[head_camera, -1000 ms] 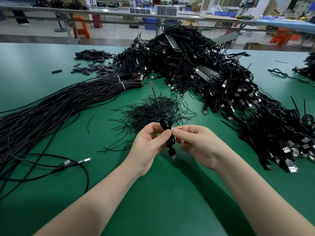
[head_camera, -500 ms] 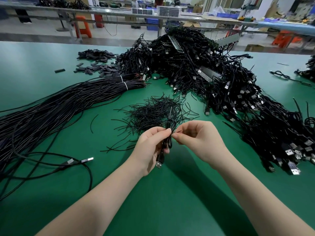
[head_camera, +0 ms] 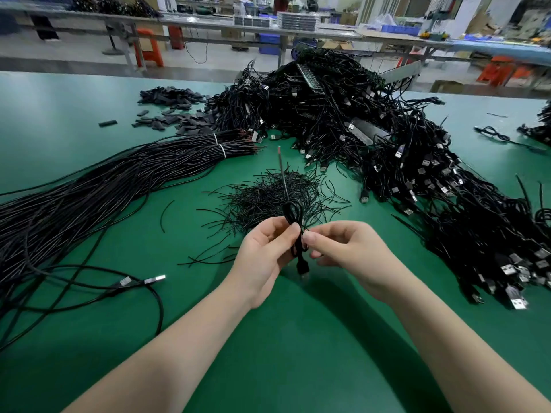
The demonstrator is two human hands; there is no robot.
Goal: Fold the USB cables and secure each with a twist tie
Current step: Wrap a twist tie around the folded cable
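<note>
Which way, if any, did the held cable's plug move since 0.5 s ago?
Yes: the folded cable turned. Its plug swung right against the twist-tie pile, from under the left hand toward the right hand.

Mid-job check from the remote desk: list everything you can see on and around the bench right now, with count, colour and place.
folded USB cable: one, black, held upright between both hands, plug hanging down.
twist ties: loose pile, black, bench centre, just beyond the hands.
bundled cables: large sheaf, black, two white bands, left side.
loose cable: black, silver plugs, near left.
finished cable heap: many, black with silver plugs, centre to right.
flat black pieces: scattered pile, far left of the heap; what they are I cannot tell.
bench: one, green.
stools: orange, background aisle.
left hand: pinches the folded cable.
right hand: pinches at the cable's middle.
</note>
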